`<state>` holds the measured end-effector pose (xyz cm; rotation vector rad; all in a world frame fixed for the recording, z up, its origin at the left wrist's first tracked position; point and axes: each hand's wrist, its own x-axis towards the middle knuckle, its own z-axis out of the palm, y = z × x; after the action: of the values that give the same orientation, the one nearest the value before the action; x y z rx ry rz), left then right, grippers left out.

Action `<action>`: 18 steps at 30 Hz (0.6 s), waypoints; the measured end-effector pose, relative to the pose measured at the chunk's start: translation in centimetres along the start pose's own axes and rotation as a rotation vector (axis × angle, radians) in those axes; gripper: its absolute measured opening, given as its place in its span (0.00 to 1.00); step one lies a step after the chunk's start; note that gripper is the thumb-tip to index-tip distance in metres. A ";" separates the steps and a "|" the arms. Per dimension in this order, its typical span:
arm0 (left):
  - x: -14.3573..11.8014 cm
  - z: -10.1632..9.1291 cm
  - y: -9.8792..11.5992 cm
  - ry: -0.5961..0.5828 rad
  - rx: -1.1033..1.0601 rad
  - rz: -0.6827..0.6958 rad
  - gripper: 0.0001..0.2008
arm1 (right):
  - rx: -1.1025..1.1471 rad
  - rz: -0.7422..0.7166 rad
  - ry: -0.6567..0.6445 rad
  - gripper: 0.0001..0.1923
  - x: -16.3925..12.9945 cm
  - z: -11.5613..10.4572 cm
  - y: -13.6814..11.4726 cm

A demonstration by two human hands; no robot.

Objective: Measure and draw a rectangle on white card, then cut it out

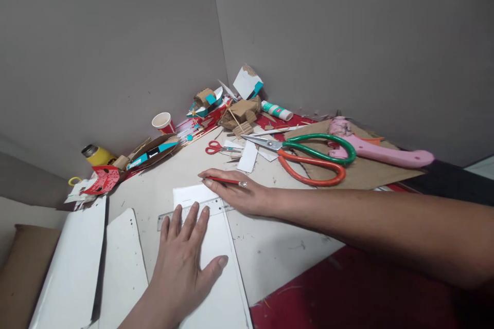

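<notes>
Head view: we see one left hand (183, 254) spread on one ruler (216, 207) across one white sheet (218, 247); one right hand (244, 198) grips one red pencil (224, 180) near the sheet's far edge; one big scissors (283, 146) lies beyond.

"What can't you see of the ruler (216, 206)?"

"The left hand (183, 252) covers some, the right hand (245, 195) hides its right end, and its markings are too small to read."

"The red pencil (227, 180)?"

"Its tip I can't make out."

"What runs out of view?"

"Both forearms (347, 211), the white sheet (219, 298) at its near end, the brown cardboard (29, 267) on the left."

"Farther off?"

"The yellow bottle's (102, 156) base is hidden; the tube's (277, 110) lettering is too small."
</notes>
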<state>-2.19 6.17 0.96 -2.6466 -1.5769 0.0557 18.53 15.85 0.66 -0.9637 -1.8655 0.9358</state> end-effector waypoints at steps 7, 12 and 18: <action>-1.1 0.2 0.6 0.057 -0.007 -0.005 0.36 | -0.037 -0.021 -0.006 0.17 0.1 0.0 0.1; -0.6 -0.2 0.6 -0.006 -0.075 -0.037 0.34 | -0.109 -0.076 -0.084 0.18 0.3 -0.3 -0.2; 0.4 -0.4 0.3 0.004 -0.096 -0.024 0.33 | -0.199 -0.148 -0.157 0.18 1.0 0.2 0.3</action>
<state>-1.68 6.37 1.32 -2.6958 -1.6503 -0.0277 18.06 16.79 0.59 -0.8742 -2.1637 0.7656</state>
